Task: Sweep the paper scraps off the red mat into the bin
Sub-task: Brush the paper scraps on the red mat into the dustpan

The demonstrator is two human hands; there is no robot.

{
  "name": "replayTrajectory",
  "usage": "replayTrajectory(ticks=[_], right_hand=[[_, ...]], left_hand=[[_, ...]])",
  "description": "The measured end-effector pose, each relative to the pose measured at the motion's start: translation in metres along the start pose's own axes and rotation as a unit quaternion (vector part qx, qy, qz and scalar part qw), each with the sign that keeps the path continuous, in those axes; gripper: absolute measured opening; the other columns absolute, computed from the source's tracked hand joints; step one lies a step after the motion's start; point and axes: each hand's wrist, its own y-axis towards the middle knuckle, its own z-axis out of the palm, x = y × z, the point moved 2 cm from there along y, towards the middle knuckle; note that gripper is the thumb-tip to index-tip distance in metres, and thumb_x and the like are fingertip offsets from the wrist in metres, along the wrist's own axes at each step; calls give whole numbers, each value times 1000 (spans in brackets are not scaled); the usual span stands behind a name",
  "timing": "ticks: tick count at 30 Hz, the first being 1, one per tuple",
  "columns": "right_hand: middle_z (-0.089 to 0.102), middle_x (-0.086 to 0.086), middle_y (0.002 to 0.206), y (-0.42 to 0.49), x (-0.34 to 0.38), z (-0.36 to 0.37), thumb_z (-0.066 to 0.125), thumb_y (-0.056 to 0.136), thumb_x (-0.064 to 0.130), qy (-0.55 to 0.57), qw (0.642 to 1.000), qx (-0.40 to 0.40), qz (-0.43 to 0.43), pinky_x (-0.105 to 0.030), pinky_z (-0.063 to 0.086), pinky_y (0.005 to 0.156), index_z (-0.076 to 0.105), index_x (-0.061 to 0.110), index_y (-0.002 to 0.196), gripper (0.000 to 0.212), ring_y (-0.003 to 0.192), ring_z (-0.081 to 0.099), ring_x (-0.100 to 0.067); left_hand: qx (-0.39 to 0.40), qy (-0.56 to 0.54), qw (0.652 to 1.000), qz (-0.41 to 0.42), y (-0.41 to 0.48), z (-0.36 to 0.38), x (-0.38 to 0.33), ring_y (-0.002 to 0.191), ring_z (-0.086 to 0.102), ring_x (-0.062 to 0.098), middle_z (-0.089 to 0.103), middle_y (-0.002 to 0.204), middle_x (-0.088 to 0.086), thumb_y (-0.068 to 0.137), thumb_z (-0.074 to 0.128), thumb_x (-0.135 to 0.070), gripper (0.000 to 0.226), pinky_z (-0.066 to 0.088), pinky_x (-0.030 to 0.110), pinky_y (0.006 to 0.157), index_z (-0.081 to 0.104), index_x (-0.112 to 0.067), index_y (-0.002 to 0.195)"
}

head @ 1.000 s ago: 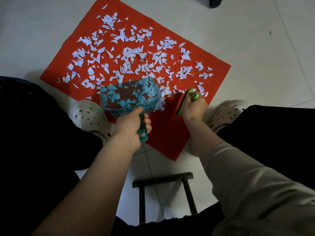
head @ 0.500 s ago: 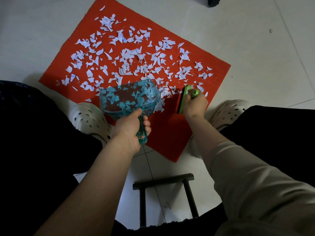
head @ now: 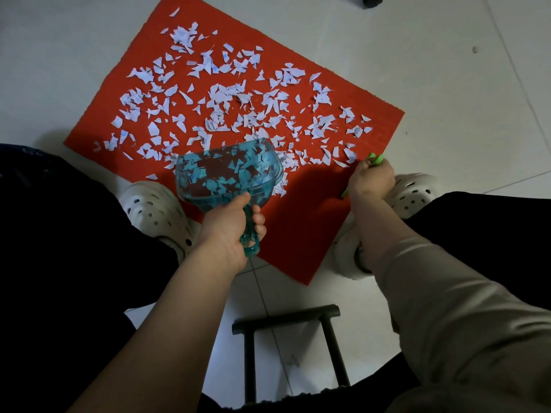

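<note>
- Head view: the left hand (head: 229, 225) is wrapped round the handle of a translucent teal plastic dustpan (head: 229, 174) holding scraps.
- The right hand (head: 371, 181) clasps a small green brush (head: 375, 160) (mostly hidden).
- White paper scraps (head: 226, 96) litter the red felt mat (head: 313, 222) beyond both hands; the bin is out of view.
- Risk: tipping the pan forward would likely spill its load.
</note>
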Motion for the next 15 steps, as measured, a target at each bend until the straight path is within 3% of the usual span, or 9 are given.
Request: replayTrajectory(ticks=[3, 6, 9, 15], right_hand=[[69, -13, 105, -1, 6, 3, 50, 95, 22, 12, 999, 22, -27, -41, 52, 89, 66, 7, 105, 24, 98, 64, -30], [70, -13, 101, 2, 6, -2, 49, 96, 22, 38, 999, -5, -23, -42, 53, 86, 65, 4, 100, 25, 94, 65, -30], [68, -12, 106, 7, 4, -8, 48, 96, 21, 18, 999, -25, -15, -40, 51, 88, 63, 4, 105, 24, 99, 63, -30], [69, -12, 109, -1, 17, 10, 48, 98, 22, -36, 995, 59, -76, -33, 47, 83, 65, 7, 110, 26, 100, 63, -30]], left_hand=[[-3, -2, 1000, -2, 1, 1, 0, 30, 45, 6, 51, 63, 1, 95, 55, -20, 9, 36, 14, 32, 52, -12, 91], [-3, -5, 1000, -4, 0, 3, 0, 30, 45, 6, 51, 64, 2, 95, 55, -19, 8, 36, 14, 32, 53, -12, 90], [-2, -3, 1000, -2, -1, 4, 0, 30, 45, 7, 52, 63, 2, 94, 55, -19, 9, 36, 14, 32, 52, -12, 91], [2, -3, 1000, 1, -1, 1, 0, 30, 45, 6, 51, 63, 2, 95, 54, -19, 8, 36, 14, 32, 52, -13, 92]])
